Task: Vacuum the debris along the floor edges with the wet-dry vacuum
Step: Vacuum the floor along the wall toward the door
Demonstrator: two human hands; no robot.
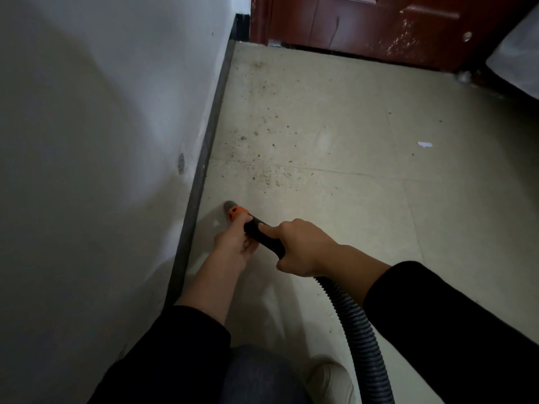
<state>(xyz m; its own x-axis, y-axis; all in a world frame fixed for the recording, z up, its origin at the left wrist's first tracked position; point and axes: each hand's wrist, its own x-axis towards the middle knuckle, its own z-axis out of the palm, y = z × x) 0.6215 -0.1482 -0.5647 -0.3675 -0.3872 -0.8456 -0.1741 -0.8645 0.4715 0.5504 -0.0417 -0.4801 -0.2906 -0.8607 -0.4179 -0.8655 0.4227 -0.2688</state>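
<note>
While both hands keep the vacuum's wand (pixel 264 240) low over the floor (pixel 364 214), its grey nozzle (pixel 228 206) sits near the dark baseboard (pixel 204 158) at the foot of the white wall (pixel 102 112); whether the tip touches the tile I cannot tell. The left hand (pixel 233 243) is nearer the mouth, its fingers curled round the tube just behind the orange collar (pixel 237 212). The right hand (pixel 303 249) grasps the black grip farther back, forefinger laid along it, and the ribbed hose (pixel 358 330) trails from it toward the person. The wand's long axis runs from lower right to upper left, slanting in at the baseboard. What the next move turns on, as I judge it, is that the debris (pixel 262 170) lies ahead of the nozzle and away from the person — a loose band of brown specks that follows the baseboard toward the red-brown door (pixel 379 24). The nearest specks lie beyond the tip, a little to its right, so the wand would need to swing more parallel to the edge and push forward. Counted: one wand, one nozzle, one hose, two hands on it, and one white scrap (pixel 425 144) lying well apart to the right. The specks are too many to number. One pale shoe (pixel 329 380) shows at the bottom.
</note>
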